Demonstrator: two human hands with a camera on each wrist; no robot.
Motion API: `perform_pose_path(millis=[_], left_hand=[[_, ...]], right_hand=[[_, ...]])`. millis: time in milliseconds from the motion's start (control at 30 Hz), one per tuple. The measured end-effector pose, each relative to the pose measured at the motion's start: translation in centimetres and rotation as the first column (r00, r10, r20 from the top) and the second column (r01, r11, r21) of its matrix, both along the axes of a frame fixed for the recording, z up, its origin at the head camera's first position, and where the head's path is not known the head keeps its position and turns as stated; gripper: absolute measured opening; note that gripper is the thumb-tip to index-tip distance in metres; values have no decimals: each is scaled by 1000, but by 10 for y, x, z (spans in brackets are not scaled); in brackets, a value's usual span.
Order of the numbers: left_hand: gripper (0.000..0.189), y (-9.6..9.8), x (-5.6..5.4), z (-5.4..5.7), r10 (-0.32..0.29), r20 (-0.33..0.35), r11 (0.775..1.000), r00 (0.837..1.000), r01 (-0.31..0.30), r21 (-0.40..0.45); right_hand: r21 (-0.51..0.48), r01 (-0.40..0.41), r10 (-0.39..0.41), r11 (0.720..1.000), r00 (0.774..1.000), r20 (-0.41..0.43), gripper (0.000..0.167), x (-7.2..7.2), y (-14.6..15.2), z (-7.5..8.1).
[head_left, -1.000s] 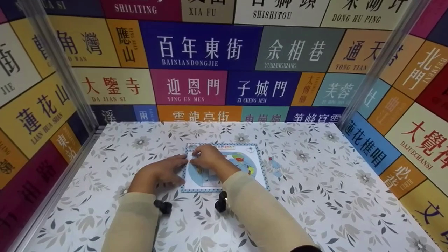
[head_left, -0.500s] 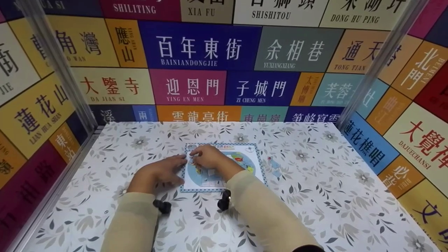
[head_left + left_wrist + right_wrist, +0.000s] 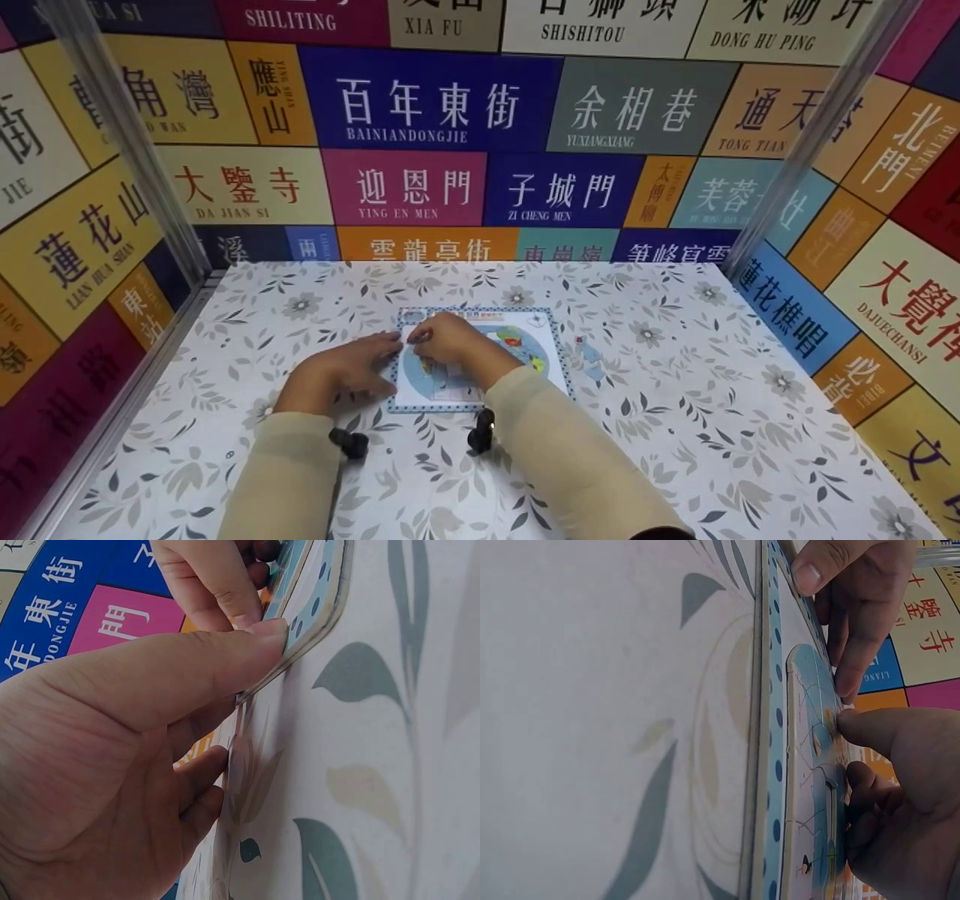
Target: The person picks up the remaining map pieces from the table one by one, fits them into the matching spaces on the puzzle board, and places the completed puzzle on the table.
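Note:
A flat jigsaw puzzle point(image 3: 420, 386) of a world map lies on the table, with a blue dotted border. My left hand point(image 3: 349, 367) is at its left edge; the thumb point(image 3: 259, 645) rests on the border and the other fingers lie along the side. Over the upper left of the map, my right hand point(image 3: 450, 341) has its fingers curled, with the thumb point(image 3: 862, 726) down at the puzzle's surface. Its fingertips pinch a puzzle piece there, mostly hidden by the hand. An open slot point(image 3: 831, 810) shows in the map in the right wrist view.
Loose pale-blue puzzle pieces point(image 3: 591, 360) lie on the table just right of the puzzle. The table point(image 3: 675, 450) has a floral cover. Panels printed with place names point(image 3: 431, 97) stand around its back and sides, with metal posts point(image 3: 810, 150) at the corners.
My right fingertips shifted slightly left and then curled closer together at the upper left of the map. The left hand, the puzzle and the loose pieces stayed put.

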State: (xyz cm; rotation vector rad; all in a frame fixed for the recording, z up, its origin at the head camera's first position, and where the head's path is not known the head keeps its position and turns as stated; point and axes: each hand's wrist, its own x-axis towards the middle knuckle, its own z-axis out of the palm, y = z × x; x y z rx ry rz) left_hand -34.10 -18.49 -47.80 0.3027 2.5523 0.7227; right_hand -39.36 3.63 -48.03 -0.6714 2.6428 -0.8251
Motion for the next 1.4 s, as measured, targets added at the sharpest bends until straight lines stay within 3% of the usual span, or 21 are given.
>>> perform_pose_path(millis=[300, 700, 1000, 1167, 1400], left_hand=[[88, 2, 1, 3, -2, 7, 1000, 1000, 2, -8], [86, 2, 2, 2, 24, 5, 1000, 1000, -24, 19], [86, 3, 5, 5, 47, 20, 998, 999, -48, 40], [87, 3, 6, 5, 67, 29, 997, 997, -68, 43], [87, 4, 5, 3, 66, 33, 996, 997, -67, 51]], right_hand=[[-52, -3, 3, 999, 1000, -6, 39, 0, 9, 2], [-119, 22, -25, 993, 999, -25, 45, 4, 41, 21], [-173, 109, -107, 979, 994, 22, 49, 14, 86, 38], [-187, 131, -134, 974, 991, -3, 46, 20, 116, 45], [-189, 233, -241, 954, 970, -16, 46, 28, 162, 48]])
